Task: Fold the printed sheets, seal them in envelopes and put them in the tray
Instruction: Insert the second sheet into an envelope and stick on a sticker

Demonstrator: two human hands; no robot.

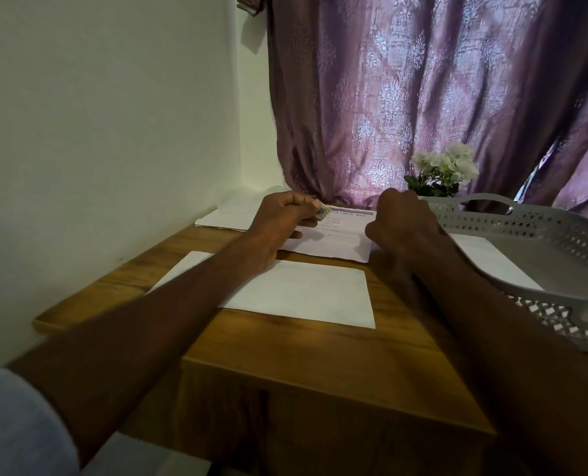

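Head view: left hand (279, 223) fingers pinched on small tube (323, 212); right hand (402, 223) fisted over printed sheet (333, 240); envelope (299, 292) lay nearer.

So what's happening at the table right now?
A person is working on a printed sheet at the far side of the wooden table. The left hand pinches a small object over the sheet, and the right hand presses its right edge. A white envelope lies nearer. The grey tray on the right holds one white envelope.
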